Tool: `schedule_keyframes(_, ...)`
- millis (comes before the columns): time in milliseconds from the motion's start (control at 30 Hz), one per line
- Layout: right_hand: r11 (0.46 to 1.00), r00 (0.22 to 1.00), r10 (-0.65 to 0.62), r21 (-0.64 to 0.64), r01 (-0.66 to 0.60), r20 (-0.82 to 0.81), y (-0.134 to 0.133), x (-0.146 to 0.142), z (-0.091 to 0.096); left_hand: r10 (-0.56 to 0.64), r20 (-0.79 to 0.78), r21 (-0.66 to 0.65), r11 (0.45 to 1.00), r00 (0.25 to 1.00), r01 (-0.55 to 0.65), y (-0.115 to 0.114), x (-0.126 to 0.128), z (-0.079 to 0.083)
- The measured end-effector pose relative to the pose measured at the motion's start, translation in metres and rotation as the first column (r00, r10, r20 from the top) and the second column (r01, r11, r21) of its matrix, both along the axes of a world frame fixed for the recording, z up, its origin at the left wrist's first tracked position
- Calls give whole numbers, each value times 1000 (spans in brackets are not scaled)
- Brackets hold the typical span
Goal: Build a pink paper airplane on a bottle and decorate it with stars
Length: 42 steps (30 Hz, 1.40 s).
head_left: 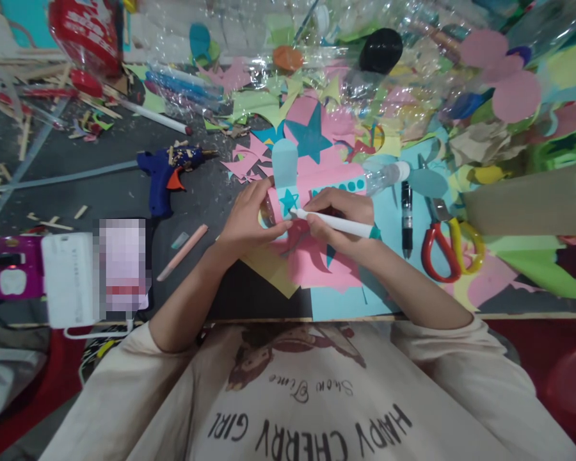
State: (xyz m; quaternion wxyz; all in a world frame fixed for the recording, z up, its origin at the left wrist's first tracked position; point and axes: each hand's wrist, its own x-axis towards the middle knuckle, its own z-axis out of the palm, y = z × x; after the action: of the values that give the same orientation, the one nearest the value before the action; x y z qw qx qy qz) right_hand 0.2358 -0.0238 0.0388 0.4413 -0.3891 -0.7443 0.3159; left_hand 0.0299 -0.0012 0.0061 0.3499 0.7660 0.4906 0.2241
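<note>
A clear plastic bottle [381, 178] lies on its side, wrapped in pink paper with a row of teal dots, its white cap to the right. My left hand [244, 214] grips the bottle's left end, thumb along the near side; part of that end is hidden. A white marker [338, 223] with a teal end is pinched in my right hand [350, 211]. Its tip meets a small teal star [288, 202] on the wrapped bottle. From the far side of the bottle a light blue rounded paper strip [285, 160] sticks out. Under the hands lies pink paper [324, 275].
To the left are a blue glue gun [160, 176], a peach-coloured stick [182, 253] and a phone [125, 269] on a cable. Scissors [441, 246] and a black pen [407, 221] lie to the right. Paper scraps and clear plastic [173, 25] crowd the back.
</note>
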Motion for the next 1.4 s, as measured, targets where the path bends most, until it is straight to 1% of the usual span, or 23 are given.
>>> schedule_keyframes(100,999,999,23,41,-22,-39,0,-1,-1,-5,-1,-1,1000,1000,5,0,0,0)
schedule_keyframes(200,999,998,1,45,2,-55,1,-2,-2,8,-16,-10,1000,1000,-8,0,0,-1)
schedule_keyframes(333,999,998,5,52,-2,-59,0,-3,-2,-4,-16,-4,1000,1000,4,0,-1,-1)
schedule_keyframes(567,997,997,-62,-46,60,-44,4,6,-2,10,-7,-43,999,1000,-10,0,-1,-1)
schedule_keyframes(700,996,996,-88,-22,87,-30,6,10,-2,8,-3,-47,999,1000,-8,0,-1,-2)
schedule_keyframes(833,998,998,-62,-14,62,-9,7,11,-3,7,-14,-37,999,1000,-8,1,-1,-3)
schedule_keyframes(1000,998,999,-11,-63,13,34,5,12,0,20,-31,-30,999,999,-21,0,-1,-3)
schedule_keyframes(1200,998,999,24,-62,-22,36,6,10,3,12,-1,-17,1000,1000,-12,0,0,-3)
schedule_keyframes(1400,999,1000,15,-41,-14,14,6,10,1,6,8,-5,1000,1000,-6,1,0,-5)
